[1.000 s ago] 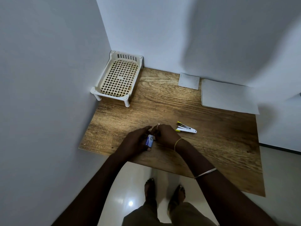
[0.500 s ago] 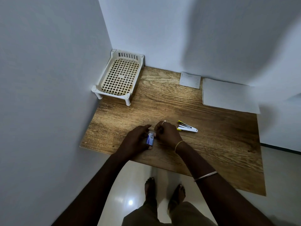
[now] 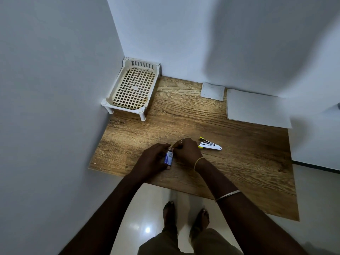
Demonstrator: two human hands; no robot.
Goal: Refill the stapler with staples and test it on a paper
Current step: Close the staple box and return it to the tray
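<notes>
A person stands at a wood-grain table (image 3: 239, 162) set into a corner of pale walls, both hands working on a small staple box (image 3: 168, 158) near the table's front edge. The left hand (image 3: 154, 159) has its grip curled round the box, fingers wrapped along its left side and thumb at its near end. The right hand (image 3: 185, 150), wearing a ring and a yellow thread at the wrist, has its grip closed in a pinch at the box's far end; what exactly sits between the fingertips is too small to tell. The box is blue and white, its long axis running roughly away from the person with a slight lean to the right.

Just beside the right hand lies the stapler (image 3: 209, 145), flat on the table and apart from the fingers. Its body is white with a yellow end. Its long axis runs left to right, dipping slightly toward the person, with the white tip pointing right and the yellow end toward the hands. Its arms are spread in a narrow V that opens to the left.

At the table's far edge lie a large white paper (image 3: 257, 109) and a smaller white square (image 3: 212, 91). A white lattice tray (image 3: 112, 100) stands on short legs in the far left corner.
</notes>
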